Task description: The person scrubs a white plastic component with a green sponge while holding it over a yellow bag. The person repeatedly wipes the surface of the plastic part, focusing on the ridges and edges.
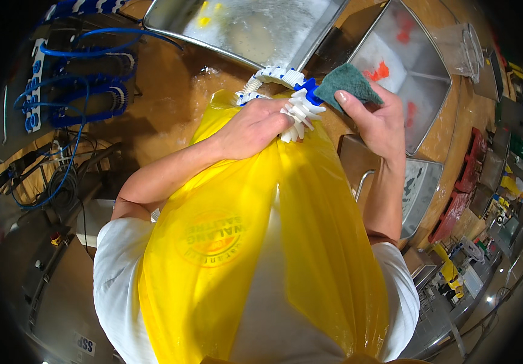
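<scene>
A segmented plastic conveyor chain (283, 75), white with blue parts, curves in front of my yellow apron (213, 200). White fin-like pieces (302, 115) stick out at its near end. My left hand (252, 128) is closed around the chain beside these fins; part of its grip is hidden. My right hand (383, 124) pinches a dark green scouring pad (349, 85) between thumb and fingers. The pad is right beside the chain's blue end piece (310, 91), and I cannot tell whether they touch.
Ahead is a steel basin (210, 50) of foamy water with something yellow in it. To its right, a deep metal bin (434, 57) holds foam and orange-red pieces. A clear plastic container (460, 53) stands beyond. Blue hoses (101, 31) hang at left; red trays (471, 164) lie far right.
</scene>
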{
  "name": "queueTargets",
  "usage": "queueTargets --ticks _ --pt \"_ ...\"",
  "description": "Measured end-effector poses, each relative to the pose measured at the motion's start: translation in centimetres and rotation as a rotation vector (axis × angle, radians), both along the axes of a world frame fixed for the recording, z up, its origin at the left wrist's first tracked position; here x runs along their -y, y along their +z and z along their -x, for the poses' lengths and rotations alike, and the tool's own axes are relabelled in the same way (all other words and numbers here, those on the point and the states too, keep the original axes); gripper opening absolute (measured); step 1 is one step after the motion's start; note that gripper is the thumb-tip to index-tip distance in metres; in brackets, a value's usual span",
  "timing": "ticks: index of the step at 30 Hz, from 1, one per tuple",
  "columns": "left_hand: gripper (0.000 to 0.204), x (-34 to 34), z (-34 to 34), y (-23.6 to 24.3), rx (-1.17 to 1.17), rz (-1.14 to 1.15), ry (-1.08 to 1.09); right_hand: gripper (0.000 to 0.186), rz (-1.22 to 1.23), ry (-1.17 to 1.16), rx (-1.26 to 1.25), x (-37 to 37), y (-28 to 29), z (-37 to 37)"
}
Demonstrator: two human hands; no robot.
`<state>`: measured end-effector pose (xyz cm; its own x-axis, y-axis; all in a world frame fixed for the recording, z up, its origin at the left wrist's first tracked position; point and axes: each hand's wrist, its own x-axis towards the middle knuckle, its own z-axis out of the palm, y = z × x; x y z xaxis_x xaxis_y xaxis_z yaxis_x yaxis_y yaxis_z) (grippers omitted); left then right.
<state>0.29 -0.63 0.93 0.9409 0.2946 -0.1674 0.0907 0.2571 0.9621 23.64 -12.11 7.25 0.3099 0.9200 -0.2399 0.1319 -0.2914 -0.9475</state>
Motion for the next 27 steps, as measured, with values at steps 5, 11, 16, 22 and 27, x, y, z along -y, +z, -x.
queueTargets --ticks 5,11,16,22,27 --pt "0.038 0.3 -0.4 -0.5 -0.01 0.049 -0.002 0.019 -0.101 0.202 0.397 -1.1 2.0 1.0" --pt "0.034 -0.5 -0.1 0.5 0.002 -0.333 -0.09 0.02 -0.069 0.356 0.625 -2.1 -0.2 1.3" --pt "0.033 0.0 0.0 0.7 -0.005 -0.115 0.027 0.027 0.101 0.116 0.093 -1.8 -0.2 1.5" --pt "0.033 -0.6 0.0 1.1 -0.008 -0.186 -0.021 0.029 -0.072 0.285 0.255 -2.4 0.6 1.1" --pt "0.03 -0.9 -0.6 1.4 0.04 -0.343 -0.054 0.025 -0.086 0.363 0.47 -2.6 0.7 0.9"
